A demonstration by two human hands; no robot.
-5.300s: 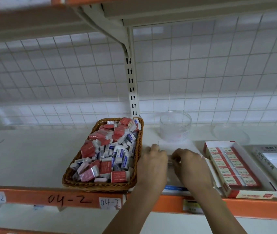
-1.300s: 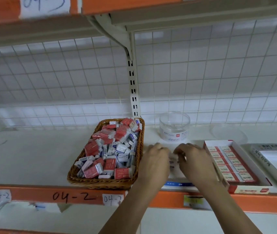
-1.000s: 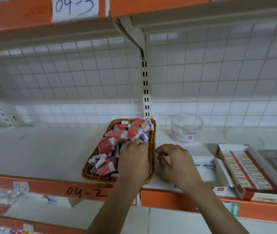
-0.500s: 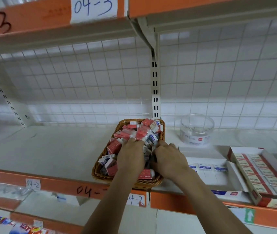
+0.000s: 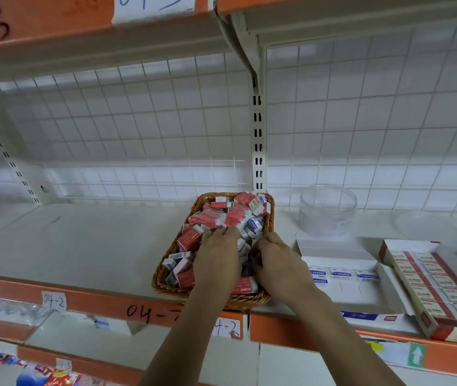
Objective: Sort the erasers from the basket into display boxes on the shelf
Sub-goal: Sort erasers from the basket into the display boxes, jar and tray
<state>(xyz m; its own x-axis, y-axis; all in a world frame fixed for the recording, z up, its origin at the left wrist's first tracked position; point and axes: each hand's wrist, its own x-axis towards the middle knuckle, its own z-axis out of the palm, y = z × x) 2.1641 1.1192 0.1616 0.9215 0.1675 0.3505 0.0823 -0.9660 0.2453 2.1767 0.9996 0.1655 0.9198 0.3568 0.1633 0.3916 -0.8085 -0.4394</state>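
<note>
- Wicker, tightly woven and honey-brown, forms the oblong basket [image 5: 171, 292] standing on the pale shelf [image 5: 82, 246], its front rim at the shelf's orange lip [image 5: 96, 302].
- Erasers [image 5: 210, 218] fill the basket in a loose heap: small rectangular blocks in glossy red or blue-and-white paper sleeves, lying at every angle.
- The left hand [image 5: 217, 263] lies palm down on the middle of the heap. Its fingers are close together and bent at the tips into the erasers. Whether they hold one cannot be told.
- The right hand [image 5: 277, 268] reaches over the basket's right rim, knuckles up. Its fingers curl down among the erasers along the inner wall and are hidden, so their grip cannot be told.
- Just right of the basket lies a flat white card box [image 5: 344, 293] with its lid folded back. A row of blue-labelled blocks [image 5: 341, 273] lines its far end, and one more sits in front at the left.
- Further right of the basket, a long red-edged box [image 5: 441, 331] holds sleeved blocks packed in neat rows.
- Behind the white box, right of the basket's far corner, stands a round clear plastic jar [image 5: 327, 213].
- Behind the basket rises a slotted white metal post [image 5: 258, 135], flanked by a square wire grid [image 5: 138, 121].
</note>
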